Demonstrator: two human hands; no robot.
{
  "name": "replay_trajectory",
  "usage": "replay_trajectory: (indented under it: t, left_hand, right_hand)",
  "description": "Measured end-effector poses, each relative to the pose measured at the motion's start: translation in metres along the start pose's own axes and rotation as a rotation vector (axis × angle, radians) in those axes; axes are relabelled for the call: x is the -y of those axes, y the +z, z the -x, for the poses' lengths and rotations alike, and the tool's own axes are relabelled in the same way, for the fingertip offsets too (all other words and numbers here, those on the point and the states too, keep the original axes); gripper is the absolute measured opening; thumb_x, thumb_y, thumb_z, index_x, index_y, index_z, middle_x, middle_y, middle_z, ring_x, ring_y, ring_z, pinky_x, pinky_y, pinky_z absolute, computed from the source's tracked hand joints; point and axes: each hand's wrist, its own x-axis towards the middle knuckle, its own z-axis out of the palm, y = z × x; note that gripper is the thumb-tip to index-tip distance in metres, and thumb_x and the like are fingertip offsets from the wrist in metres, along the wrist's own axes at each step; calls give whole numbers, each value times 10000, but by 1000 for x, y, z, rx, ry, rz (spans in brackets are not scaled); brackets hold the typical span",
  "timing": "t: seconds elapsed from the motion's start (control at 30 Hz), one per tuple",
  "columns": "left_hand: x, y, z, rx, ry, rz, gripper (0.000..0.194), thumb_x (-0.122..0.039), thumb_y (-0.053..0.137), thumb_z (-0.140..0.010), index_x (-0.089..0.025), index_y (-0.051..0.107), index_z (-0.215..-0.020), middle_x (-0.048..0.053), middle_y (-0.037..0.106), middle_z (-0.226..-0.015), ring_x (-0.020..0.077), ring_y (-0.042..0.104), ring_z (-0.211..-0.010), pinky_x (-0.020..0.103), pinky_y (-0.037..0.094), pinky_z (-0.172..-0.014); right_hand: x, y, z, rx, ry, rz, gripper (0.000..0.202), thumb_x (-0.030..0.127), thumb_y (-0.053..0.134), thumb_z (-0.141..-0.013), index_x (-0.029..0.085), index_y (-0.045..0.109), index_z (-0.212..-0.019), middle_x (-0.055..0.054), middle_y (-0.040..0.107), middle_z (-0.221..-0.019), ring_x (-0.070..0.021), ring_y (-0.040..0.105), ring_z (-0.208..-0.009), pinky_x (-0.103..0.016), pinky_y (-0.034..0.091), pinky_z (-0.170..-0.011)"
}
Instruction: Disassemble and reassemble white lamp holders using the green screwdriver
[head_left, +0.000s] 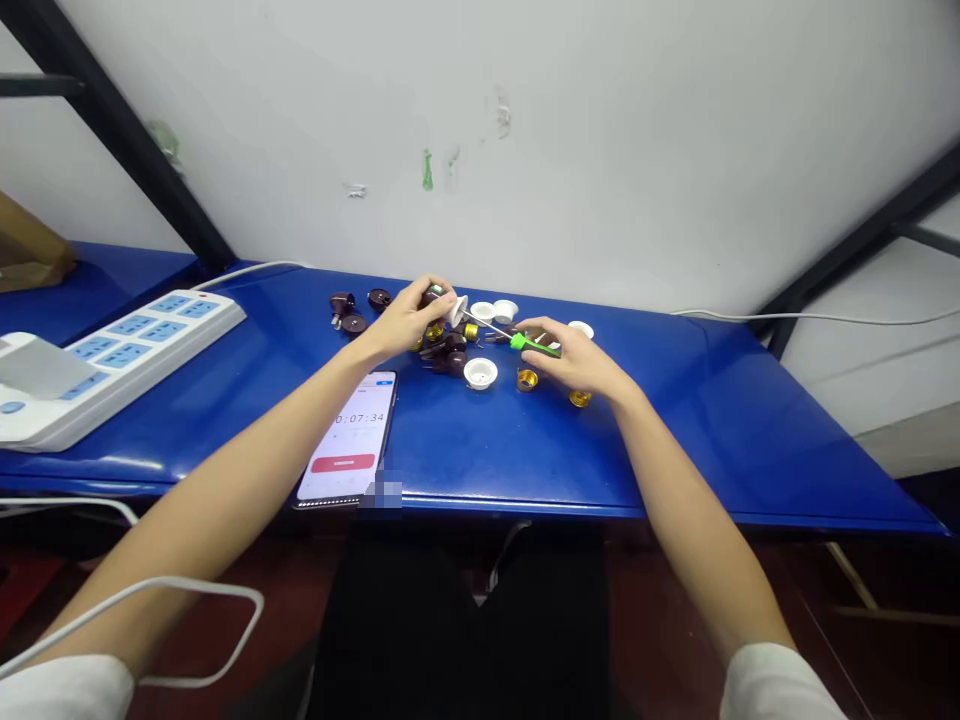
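Note:
My left hand [409,318] is closed around a brown lamp holder [432,296] with a white cup-shaped part [457,312] facing right. In my right hand [577,358] is the green and black handle of a screwdriver [528,344]. Its thin shaft points left, with the tip at or in the white part; exact contact cannot be made out. Below and between the hands lie brown plug bodies [450,362], a white ceramic cup [481,374] and a gold threaded ring [527,380]. Another gold ring [580,398] sits under my right hand.
A phone [346,440] showing a timer lies at the blue table's [495,460] front edge. On the left is a white power strip [127,350]. More white cups [504,311] and brown caps [379,299] lie near the wall. A white cable [225,582] loops over my left forearm.

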Motion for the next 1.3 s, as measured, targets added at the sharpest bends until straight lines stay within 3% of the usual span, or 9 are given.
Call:
replay_trajectory:
  t: [0.27,0.4,0.6,0.77,0.93,1.3]
  left_hand:
    - [-2,2,-2,-8,14,23,335,-501,674,-934,-186,628,-1038,19,645,-879,152,597,-803,306,503,-822]
    - [-2,2,-2,-5,25,29,377,-555,682,-916,-199,619,-1022,20,632,-861,161,590,-784,313,483,-792]
    - [-6,4,0,-4,26,20,355,-546,668,-917,-208,616,-1013,31,630,-913,174,579,-826,322,459,-809]
    - [-10,3,3,5,20,-9,301,-496,655,-938,-207,617,-1012,31,644,-930,178,581,-852,333,463,-866]
    - [-8,3,2,-7,5,25,313,-503,693,-932,-208,633,-1017,34,656,-909,188,602,-848,338,480,-849]
    - [-7,3,2,-8,-19,0,285,-487,701,-932,-221,654,-1024,40,669,-941,198,599,-865,348,475,-892]
  right_hand:
    - [2,-2,1,5,-10,42,409,316,652,-958,225,660,-1356,-87,749,-1260,-254,697,-1145,-429,558,-1021]
    - [-2,-2,0,-8,-38,61,407,329,654,-956,219,674,-1347,-90,754,-1238,-260,702,-1133,-436,566,-1003]
    - [-10,0,-3,-60,-26,67,396,322,658,-950,204,700,-1326,-110,764,-1307,-286,712,-1197,-474,549,-1063]
    - [-8,0,-2,-55,-43,114,332,330,640,-961,196,746,-1245,-99,786,-1253,-282,731,-1096,-450,563,-986]
    - [-7,0,-2,-97,-77,150,369,335,641,-967,188,744,-1290,-102,793,-1231,-274,729,-1074,-430,554,-992]
    - [-26,4,-9,-140,-15,121,345,331,697,-924,205,768,-1236,-116,787,-1243,-292,711,-1136,-485,551,-1031]
